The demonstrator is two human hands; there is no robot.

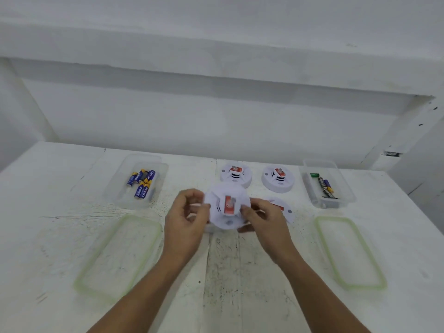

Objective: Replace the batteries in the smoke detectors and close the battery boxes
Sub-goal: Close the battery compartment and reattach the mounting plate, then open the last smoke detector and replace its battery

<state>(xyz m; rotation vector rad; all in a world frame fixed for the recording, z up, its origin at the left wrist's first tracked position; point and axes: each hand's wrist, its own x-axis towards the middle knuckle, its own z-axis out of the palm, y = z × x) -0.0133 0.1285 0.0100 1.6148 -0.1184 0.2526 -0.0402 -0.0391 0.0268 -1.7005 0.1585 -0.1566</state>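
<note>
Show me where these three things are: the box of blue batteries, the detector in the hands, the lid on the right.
box of blue batteries (117,191): head view, bare floor left of the batteries.
held detector (229,205): head view, its red centre.
lid on the right (349,252): head view, clear middle panel.

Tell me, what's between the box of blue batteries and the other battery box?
In the head view, the left smoke detector and the right smoke detector sit side by side between the blue-battery box and the other box.
</note>
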